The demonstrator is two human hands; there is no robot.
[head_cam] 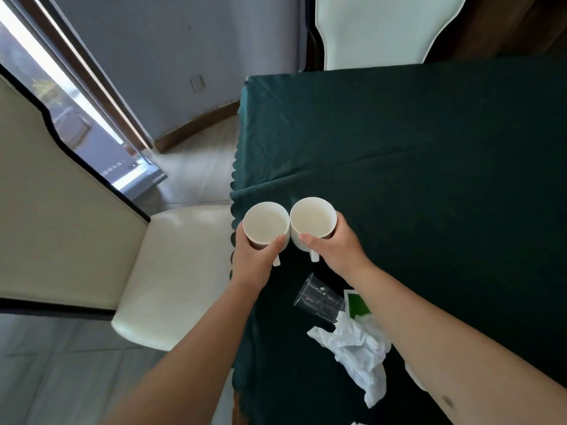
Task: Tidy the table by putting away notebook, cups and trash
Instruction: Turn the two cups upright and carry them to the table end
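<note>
Cups first: two white mugs are sitting rim to rim near the left edge of the table, both upright and open side up. The left mug (266, 224) is being gripped by the left hand (257, 259), thumb curled over the near rim and the other fingers wrapping round the far left side. The right mug (312, 220) is getting the same treatment from the right hand (336, 250), thumb pressing on the near wall, fingers curling round the right side. Both handles are pointing back toward the person, poking out just below the thumbs. Can't tell if the mugs are resting on the cloth or lifted a bit off it (the angle is straight down).

Closer in, a clear plastic cup (319, 299) is lying on its side on the dark green tablecloth (429, 154), between the two forearms. Just beside it a green-and-white card or booklet (357, 303) is peeking out, partly hidden under the right arm, so I can't say what it is. Crumpled white paper (359, 351) is lying near that, touching the green thing's near edge.

Off the table, a cream chair (171, 271) is standing at the left side, another one (377, 29) is at the far end, and a window (70, 96) is letting in light at the left.
</note>
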